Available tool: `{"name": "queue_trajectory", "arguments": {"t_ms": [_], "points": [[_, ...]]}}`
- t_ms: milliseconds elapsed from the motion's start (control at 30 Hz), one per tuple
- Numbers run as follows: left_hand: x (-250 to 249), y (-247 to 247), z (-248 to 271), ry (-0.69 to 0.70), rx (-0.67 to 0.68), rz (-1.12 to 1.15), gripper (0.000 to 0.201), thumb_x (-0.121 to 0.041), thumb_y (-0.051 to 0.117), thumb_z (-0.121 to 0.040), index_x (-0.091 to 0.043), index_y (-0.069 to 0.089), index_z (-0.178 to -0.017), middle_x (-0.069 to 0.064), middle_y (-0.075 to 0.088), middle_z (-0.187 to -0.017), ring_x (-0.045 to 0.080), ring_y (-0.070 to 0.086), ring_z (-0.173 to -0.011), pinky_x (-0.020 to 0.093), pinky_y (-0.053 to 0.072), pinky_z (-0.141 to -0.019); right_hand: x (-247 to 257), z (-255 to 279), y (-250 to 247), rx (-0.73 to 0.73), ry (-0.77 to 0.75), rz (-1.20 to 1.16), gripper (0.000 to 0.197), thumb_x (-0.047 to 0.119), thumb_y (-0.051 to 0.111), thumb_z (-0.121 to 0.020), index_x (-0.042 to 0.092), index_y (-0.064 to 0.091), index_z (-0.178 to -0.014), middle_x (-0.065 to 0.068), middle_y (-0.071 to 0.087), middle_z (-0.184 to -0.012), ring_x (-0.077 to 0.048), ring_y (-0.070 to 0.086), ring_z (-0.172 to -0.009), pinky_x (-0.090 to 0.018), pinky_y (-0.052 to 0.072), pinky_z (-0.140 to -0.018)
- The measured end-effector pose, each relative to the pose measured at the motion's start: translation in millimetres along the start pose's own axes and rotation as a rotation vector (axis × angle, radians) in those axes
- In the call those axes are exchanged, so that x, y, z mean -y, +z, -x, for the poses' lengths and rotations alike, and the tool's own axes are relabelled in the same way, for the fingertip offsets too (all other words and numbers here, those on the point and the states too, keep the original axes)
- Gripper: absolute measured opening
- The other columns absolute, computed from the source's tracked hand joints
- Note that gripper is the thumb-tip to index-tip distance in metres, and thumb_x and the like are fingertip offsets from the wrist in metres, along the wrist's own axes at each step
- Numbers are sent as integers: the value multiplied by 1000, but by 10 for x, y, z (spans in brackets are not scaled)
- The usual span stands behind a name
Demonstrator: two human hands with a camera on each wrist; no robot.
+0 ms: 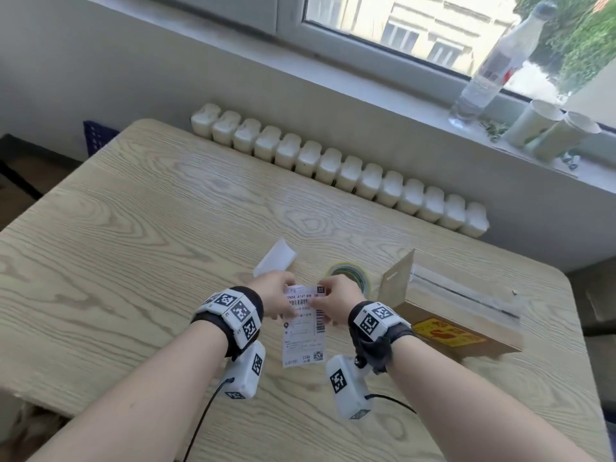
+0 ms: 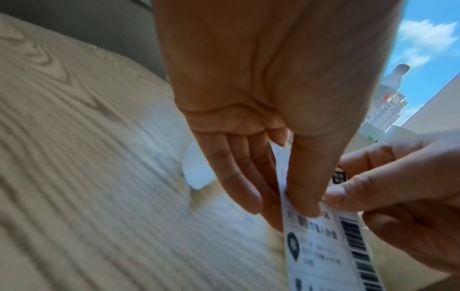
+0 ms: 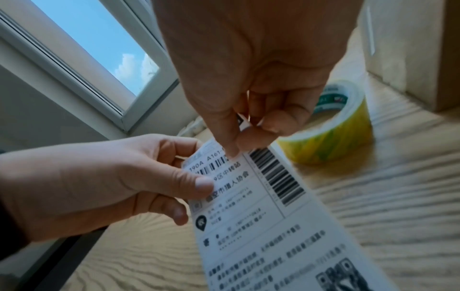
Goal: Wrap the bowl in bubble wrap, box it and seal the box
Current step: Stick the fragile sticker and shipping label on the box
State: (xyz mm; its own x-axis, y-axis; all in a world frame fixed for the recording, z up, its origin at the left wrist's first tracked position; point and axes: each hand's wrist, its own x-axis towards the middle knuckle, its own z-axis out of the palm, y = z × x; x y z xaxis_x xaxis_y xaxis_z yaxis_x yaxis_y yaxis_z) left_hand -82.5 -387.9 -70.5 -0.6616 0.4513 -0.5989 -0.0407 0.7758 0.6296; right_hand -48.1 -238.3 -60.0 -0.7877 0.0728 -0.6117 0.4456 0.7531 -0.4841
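A white shipping label [image 1: 302, 328] with barcodes hangs above the wooden table [image 1: 133, 245], held at its top edge by both hands. My left hand [image 1: 289, 301] pinches the top left corner between thumb and fingers [image 2: 305, 189]. My right hand [image 1: 319, 300] pinches the top right corner [image 3: 245, 135]. The cardboard box [image 1: 463, 321] lies to the right, closed, with clear tape along its top seam and a yellow sticker on its side. A cardboard flap [image 1: 398, 278] stands up at its left end. No bowl or bubble wrap shows.
A yellow-green tape roll [image 1: 350, 276] [image 3: 341, 135] sits just beyond my right hand, beside the box. A curled white paper strip [image 1: 276, 258] lies beyond my left hand. A radiator [image 1: 333, 165] runs behind the table. A bottle [image 1: 493, 65] and paper cups [image 1: 536, 125] stand on the windowsill.
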Motion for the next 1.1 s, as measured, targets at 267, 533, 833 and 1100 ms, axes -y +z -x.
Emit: {"name": "queue_trajectory", "arguments": {"t_ms": [267,533,833,1100], "points": [[-687,-80,208,117,-179,20,20,-27,49,-97,-22,57,-79,7,71,-92,23,69,-89,39,57,-76,-130,479,-670,-194,-42,-167,11,16,68,-87,10,63,-95,-1,64,-81,-8,59,-57,-14,45,-42],[-1448,61,392,263,-304,-3,12,-25,55,-94,-17,60,-86,-1,67,-82,11,64,-69,29,57,-68,-509,970,-1187,-408,-95,-260,19,16,70,-85,18,57,-72,0,67,-79,-11,61,-58,-20,46,-45],[-1953,304,497,338,-266,44,10,-15,53,-95,-8,60,-94,2,67,-78,11,62,-64,27,54,-67,-946,1328,-1448,-606,-101,-347,23,25,57,-94,25,60,-72,-1,71,-84,-17,70,-74,-38,59,-74],[-2134,387,463,373,-282,-15,17,-13,52,-95,-16,57,-79,0,64,-78,10,59,-68,25,52,-65,-1116,1452,-1570,-643,-102,-355,21,23,55,-95,19,62,-76,-1,72,-82,-16,71,-73,-36,60,-74]]}}
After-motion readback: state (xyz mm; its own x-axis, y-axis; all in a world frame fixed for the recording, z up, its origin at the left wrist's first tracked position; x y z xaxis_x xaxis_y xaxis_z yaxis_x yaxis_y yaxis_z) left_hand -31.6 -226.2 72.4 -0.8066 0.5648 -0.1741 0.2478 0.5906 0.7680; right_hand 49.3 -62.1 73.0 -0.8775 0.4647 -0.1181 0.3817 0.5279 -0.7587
